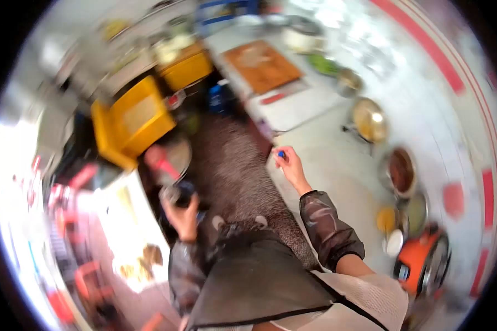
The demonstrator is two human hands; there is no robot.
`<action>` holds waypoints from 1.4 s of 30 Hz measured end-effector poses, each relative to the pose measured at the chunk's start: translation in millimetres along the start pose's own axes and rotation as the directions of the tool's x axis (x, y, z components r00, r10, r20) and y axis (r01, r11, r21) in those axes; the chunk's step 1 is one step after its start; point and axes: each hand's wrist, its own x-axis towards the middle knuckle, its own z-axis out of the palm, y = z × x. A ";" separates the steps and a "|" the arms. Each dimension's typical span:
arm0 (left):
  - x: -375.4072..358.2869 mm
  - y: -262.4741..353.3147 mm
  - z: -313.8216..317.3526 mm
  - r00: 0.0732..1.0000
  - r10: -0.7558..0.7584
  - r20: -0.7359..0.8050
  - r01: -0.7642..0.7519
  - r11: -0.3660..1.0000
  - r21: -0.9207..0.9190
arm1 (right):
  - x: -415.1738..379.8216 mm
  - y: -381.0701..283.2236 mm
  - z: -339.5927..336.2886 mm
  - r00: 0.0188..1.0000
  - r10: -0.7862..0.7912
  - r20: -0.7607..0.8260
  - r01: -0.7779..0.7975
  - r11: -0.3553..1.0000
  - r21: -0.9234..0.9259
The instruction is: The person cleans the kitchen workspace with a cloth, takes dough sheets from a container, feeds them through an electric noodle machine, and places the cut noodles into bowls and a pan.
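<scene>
Here, dark apron: the blackish, smooth apron (pixel 254 281) is nearest to the camera, between the two arms.
Left hand: the bare left hand (pixel 185 218) is curled around a dark and greyish container (pixel 174 194), thumb and fingers on opposite sides. The container is blurred, so its long axis cannot be told.
Right hand: the bare right hand (pixel 291 168) has its fingers bent in, and they pinch a small bright-blue piece (pixel 281 155) close to the edge of the pale, smooth counter (pixel 326 165).
Blue piece from container: it lies to the right and somewhat farther forward, well apart, with the dark brown floor (pixel 232 165) showing between. The right hand is nearer to the counter; the left hand is on the opposite side of the floor.
Pale vessel: a round, pale vessel (pixel 182 151) with a pinkish-red scoop (pixel 159 159) is just beyond the left hand.
Yellow crate: a yellow plastic crate (pixel 163 117) stands farther on that side.
Board: a rectangular, orange-brown board (pixel 262 69) lies farther along, beyond the right hand.
</scene>
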 end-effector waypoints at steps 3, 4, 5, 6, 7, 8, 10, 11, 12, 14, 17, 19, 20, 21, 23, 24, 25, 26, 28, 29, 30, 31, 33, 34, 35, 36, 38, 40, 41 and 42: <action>-4.0 30.2 -7.5 0.996 -0.083 -0.010 0.080 0.978 -0.194 | -15.2 -97.7 103.5 0.867 -0.309 0.390 0.316 0.948 0.048; -6.3 40.0 -11.9 0.995 -0.095 -0.011 0.092 0.981 -0.174 | -22.8 -127.5 127.2 0.747 -0.458 0.482 0.514 0.857 0.018; -5.7 39.8 -16.8 0.997 -0.069 -0.047 0.065 0.994 -0.083 | -31.4 -153.5 151.6 0.639 -0.513 0.573 0.619 0.786 0.013; -4.5 41.2 -21.9 0.995 -0.096 -0.038 0.090 0.985 -0.148 | -37.5 -170.8 174.0 0.522 -0.557 0.646 0.719 0.694 0.017; -3.2 34.9 -28.2 0.995 -0.091 -0.037 0.087 0.991 -0.098 | -39.5 -177.6 194.9 0.427 -0.564 0.707 0.767 0.640 0.048; -1.7 28.2 -34.7 0.996 -0.088 -0.032 0.087 0.995 -0.052 | -40.9 -183.6 213.6 0.331 -0.562 0.758 0.809 0.583 0.079; -2.2 31.6 -50.5 0.995 -0.084 -0.047 0.083 0.996 -0.032 | -45.3 -196.7 240.0 0.208 -0.554 0.806 0.844 0.518 0.138; -1.4 32.1 -62.0 0.995 -0.095 -0.034 0.093 0.993 -0.073 | -46.5 -205.6 253.1 0.079 -0.473 0.878 0.891 0.428 0.150; -1.4 30.1 -74.0 0.994 -0.109 -0.022 0.107 0.991 -0.080 | -47.9 -214.1 268.6 -0.052 -0.371 0.927 0.925 0.333 0.185; 1.9 21.3 -99.2 1.000 -0.015 -0.003 0.015 0.996 -0.092 | -54.1 -227.2 298.2 -0.250 -0.238 0.939 0.922 0.238 0.305; -1.0 7.9 -133.8 0.999 -0.055 0.002 0.055 0.992 -0.117 | -65.2 -234.0 334.5 -0.393 -0.151 0.907 0.882 0.216 0.419; -1.4 -0.5 -151.8 0.997 -0.047 -0.056 0.040 0.993 -0.112 | -73.5 -235.7 352.4 -0.305 -0.170 0.937 0.856 0.382 0.348; -1.2 -8.2 -160.7 0.998 -0.055 -0.039 0.049 0.988 -0.145 | -76.5 -234.5 361.2 -0.328 -0.172 0.929 0.846 0.383 0.370; -1.0 -15.1 -169.4 0.999 -0.022 -0.042 0.014 0.982 -0.189 | -82.0 -235.3 369.9 -0.372 -0.184 0.910 0.839 0.353 0.414; -0.7 -20.8 -189.5 0.999 0.013 -0.046 -0.022 0.980 -0.196 | -89.6 -237.9 386.8 -0.436 -0.224 0.872 0.813 0.316 0.488; -2.9 -20.7 -200.6 0.999 0.001 -0.041 -0.007 0.986 -0.164 | -93.7 -238.1 394.8 -0.452 -0.248 0.857 0.796 0.321 0.513; -5.5 -17.8 -209.8 0.999 -0.009 -0.043 0.002 0.987 -0.163 | -100.9 -241.8 398.5 -0.448 -0.254 0.858 0.809 0.294 0.509; -7.4 -14.1 -218.4 0.999 -0.022 -0.041 0.015 0.986 -0.164 | -109.5 -247.5 401.9 -0.439 -0.258 0.860 0.822 0.271 0.501; -12.4 -9.3 -231.9 0.997 -0.072 -0.024 0.068 0.988 -0.139 | -131.2 -260.5 405.5 -0.425 -0.278 0.862 0.849 0.207 0.486; -14.8 -7.4 -236.0 0.996 -0.065 -0.058 0.057 0.990 -0.130 | -138.2 -260.7 406.6 -0.411 -0.269 0.871 0.863 0.193 0.467; -17.8 -4.1 -239.6 0.994 -0.059 -0.094 0.047 0.991 -0.122 | -144.3 -261.2 407.0 -0.397 -0.258 0.881 0.876 0.179 0.448; -22.3 0.0 -243.8 0.993 -0.056 -0.107 0.043 0.992 -0.120 | -150.7 -263.4 408.6 -0.409 -0.258 0.876 0.872 0.172 0.458; -31.3 8.3 -251.8 0.983 -0.117 -0.140 0.093 0.981 -0.168 | -162.7 -268.6 413.2 -0.447 -0.302 0.842 0.836 0.194 0.513; -34.0 10.7 -255.4 0.980 -0.116 -0.159 0.089 0.982 -0.167 | -165.7 -273.7 416.8 -0.464 -0.298 0.834 0.829 0.187 0.527; -38.6 12.9 -258.1 0.976 -0.128 -0.174 0.100 0.982 -0.159 | -168.0 -280.0 420.1 -0.543 -0.269 0.795 0.777 0.198 0.598; -45.7 17.0 -260.0 0.972 -0.145 -0.187 0.117 0.982 -0.150 | -170.6 -284.4 421.3 -0.618 -0.242 0.748 0.717 0.218 0.663; -56.6 29.1 -268.5 0.963 -0.135 -0.234 0.111 0.988 -0.111 | -174.2 -291.3 426.6 -0.703 -0.197 0.683 0.654 0.197 0.730; -67.6 43.1 -282.8 0.972 -0.113 -0.206 0.102 0.993 -0.067 | -181.8 -296.4 432.1 -0.777 -0.168 0.607 0.584 0.168 0.794; -74.5 48.3 -289.2 0.976 -0.104 -0.194 0.095 0.994 -0.053 | -187.9 -299.3 433.7 -0.821 -0.149 0.551 0.529 0.167 0.832; -78.6 45.5 -293.8 0.980 -0.087 -0.181 0.079 0.996 -0.051 | -195.4 -301.5 434.5 -0.859 -0.126 0.496 0.474 0.169 0.864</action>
